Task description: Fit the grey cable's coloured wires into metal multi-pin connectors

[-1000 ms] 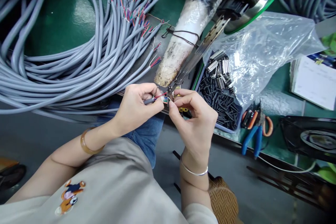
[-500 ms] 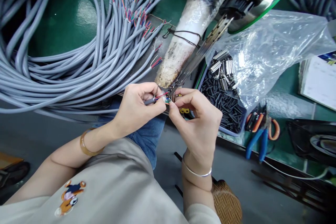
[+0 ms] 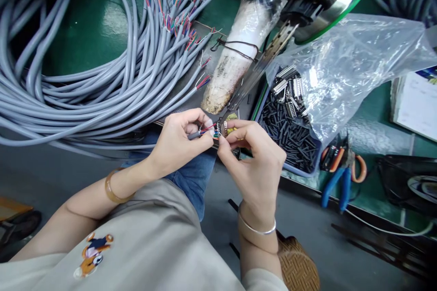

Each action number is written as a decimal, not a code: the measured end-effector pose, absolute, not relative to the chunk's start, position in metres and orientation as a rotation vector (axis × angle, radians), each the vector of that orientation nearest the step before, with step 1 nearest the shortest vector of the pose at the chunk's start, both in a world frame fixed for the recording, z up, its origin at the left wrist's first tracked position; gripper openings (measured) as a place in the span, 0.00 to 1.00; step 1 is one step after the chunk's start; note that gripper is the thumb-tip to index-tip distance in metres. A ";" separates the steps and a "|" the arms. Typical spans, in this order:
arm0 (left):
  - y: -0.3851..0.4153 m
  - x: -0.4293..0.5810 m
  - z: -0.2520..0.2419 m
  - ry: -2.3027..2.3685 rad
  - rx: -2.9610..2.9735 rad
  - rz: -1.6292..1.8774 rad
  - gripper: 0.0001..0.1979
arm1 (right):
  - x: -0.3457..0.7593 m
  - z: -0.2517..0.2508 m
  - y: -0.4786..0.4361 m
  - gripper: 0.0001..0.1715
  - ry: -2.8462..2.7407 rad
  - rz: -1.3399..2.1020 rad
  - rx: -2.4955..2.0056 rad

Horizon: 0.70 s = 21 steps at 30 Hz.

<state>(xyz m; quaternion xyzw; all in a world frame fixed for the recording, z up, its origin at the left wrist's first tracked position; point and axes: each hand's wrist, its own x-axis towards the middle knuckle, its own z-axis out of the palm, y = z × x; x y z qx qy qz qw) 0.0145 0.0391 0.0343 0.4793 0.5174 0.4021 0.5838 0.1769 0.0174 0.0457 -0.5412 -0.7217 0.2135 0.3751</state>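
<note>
My left hand (image 3: 182,138) is closed, its thumb and fingers pinching the end of a grey cable (image 3: 194,135). Thin coloured wires (image 3: 213,132) fan out of that end toward a small connector with a row of metal pins (image 3: 220,128). My right hand (image 3: 254,159) is closed too; thumb and index fingertip meet beside the connector at the end of a thin wire, partly hidden by the fingers. Just above both hands lies the dark rod of what looks like a soldering iron (image 3: 278,41), pointing down at the connector. Yellowish material (image 3: 232,117) shows behind the connector.
Many grey cables (image 3: 102,86) with stripped ends cover the left. A white, wrapped, stained tube (image 3: 235,50) stands above my hands. At right are a bin of black sleeves (image 3: 287,141) and metal connector pieces (image 3: 292,88), a plastic bag (image 3: 348,63), blue-handled pliers (image 3: 336,186) and a stool (image 3: 297,263).
My right hand has shifted slightly left and down. The connector's pins and the yellowish material behind it now show more clearly. Both hands keep their pinch.
</note>
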 end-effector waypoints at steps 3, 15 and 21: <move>0.038 0.014 0.034 1.185 1.067 0.960 0.07 | 0.177 0.044 0.016 0.09 -1.739 0.668 -1.396; 0.040 0.020 0.033 1.210 1.006 1.090 0.07 | 0.176 0.041 0.025 0.09 -1.626 0.838 -1.380; 0.040 0.020 0.038 1.232 1.022 1.106 0.07 | 0.174 0.047 0.031 0.10 -1.641 0.841 -1.364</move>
